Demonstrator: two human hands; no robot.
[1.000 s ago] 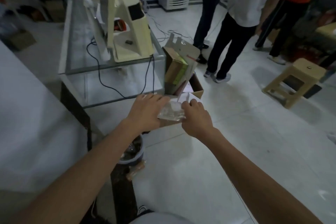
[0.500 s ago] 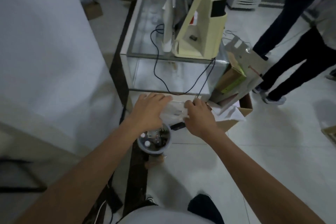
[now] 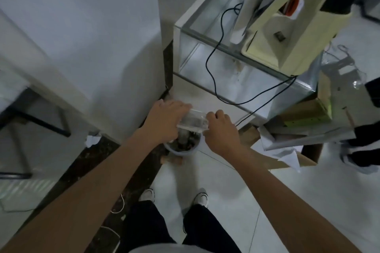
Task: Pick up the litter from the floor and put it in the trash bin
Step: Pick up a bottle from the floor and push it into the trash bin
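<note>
A crumpled clear plastic wrapper (image 3: 192,120) is held between both hands, directly above a small white trash bin (image 3: 181,151) that stands on the floor and holds dark rubbish. My left hand (image 3: 164,119) grips the wrapper's left end, fingers curled over it. The right end is pinched by my right hand (image 3: 221,132). The hands hide much of the bin's rim and its far side.
A glass counter (image 3: 236,63) with a cream-coloured machine (image 3: 287,33) and black cable (image 3: 213,63) stands just beyond the bin. A white wall panel (image 3: 82,37) is at left. Cardboard boxes with paper (image 3: 298,129) sit at right. Small litter (image 3: 173,160) lies by the bin; another person's legs stand at far right.
The view has tilted down and closer; my hands with the wrapper now hang right over the bin, which sat below and nearer me before. My own feet have come into view.
</note>
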